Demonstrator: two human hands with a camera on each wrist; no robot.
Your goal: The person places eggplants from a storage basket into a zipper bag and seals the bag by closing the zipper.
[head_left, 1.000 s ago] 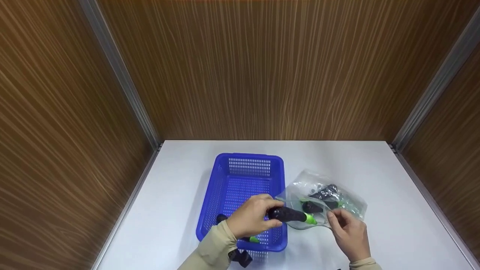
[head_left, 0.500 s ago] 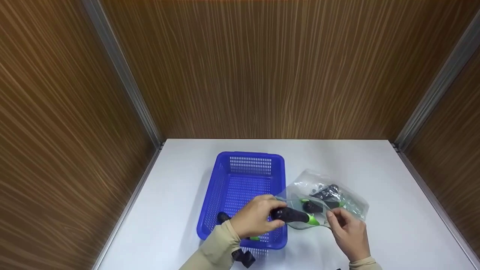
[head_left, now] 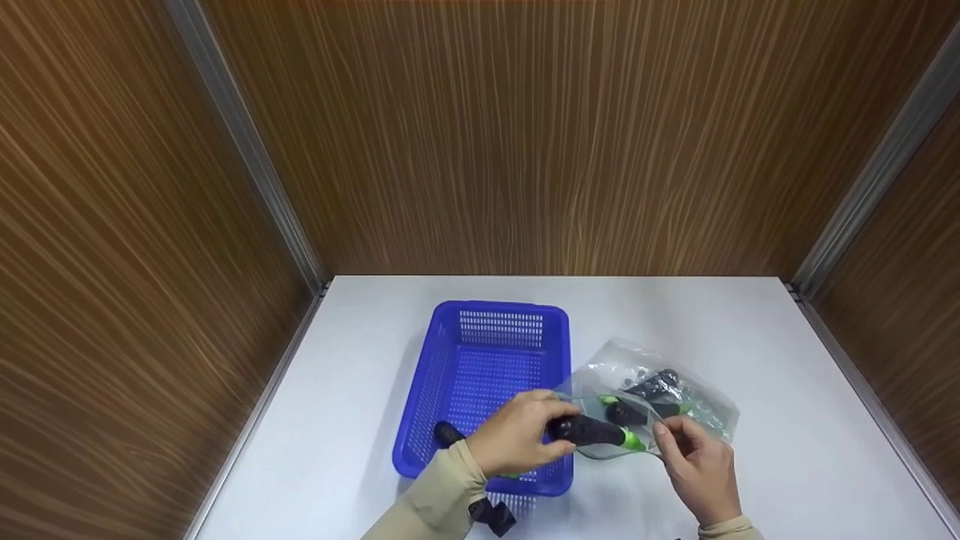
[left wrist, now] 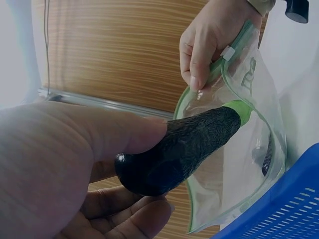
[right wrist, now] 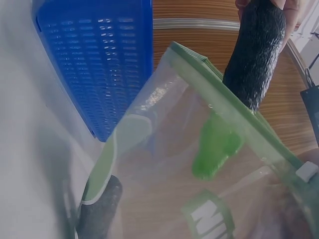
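In the head view my left hand (head_left: 523, 433) grips a dark eggplant (head_left: 589, 430) by its rounded end, thumb and fingers on either side. Its bright green stem end (right wrist: 216, 144) shows through the clear plastic, inside the mouth of a zip bag (right wrist: 164, 164). My right hand (head_left: 699, 465) pinches the bag's rim near a white slider (left wrist: 228, 53), and the mouth gapes. Farther inside the bag lie other eggplants (head_left: 654, 385) with green ends. One more eggplant (head_left: 448, 433) is in the blue basket (head_left: 424, 375), partly hidden by my left hand and sleeve.
The blue basket stands on the white table (head_left: 345, 360), left of the bag and close to its mouth. Wood-grain panels (head_left: 525, 135) with metal edge strips rise behind and at both sides. A small black device (head_left: 493, 516) hangs below my left wrist.
My left hand has shifted slightly right with the eggplant, bringing its green end farther into the bag's mouth. My right hand keeps its pinch on the rim, nearly still.
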